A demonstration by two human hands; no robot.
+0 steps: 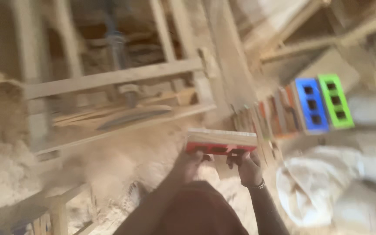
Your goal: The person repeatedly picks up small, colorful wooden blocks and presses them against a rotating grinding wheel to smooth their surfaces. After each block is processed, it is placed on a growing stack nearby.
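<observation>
Above the sawdust-covered floor (pixel 122 165), left hand (pixel 191 164) and right hand (pixel 248 167) both grasp a red-painted wooden block (pixel 221 142) (blurred), near a row of painted blocks (pixel 301 109).

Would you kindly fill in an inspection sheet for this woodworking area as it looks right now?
Surface: sawdust-covered floor; the picture is blurred by motion.
Job's things: red-faced wooden block with dark slots, held up at both ends.
Clutter: row of painted blocks ending in a blue block and a green block; white sack at right.
Grippers: left hand and right hand both grip the red-faced block; a bracelet sits on the right wrist.
Cables: nothing seen.
Surroundings: wooden frame with a grey blade-like piece on it.
</observation>
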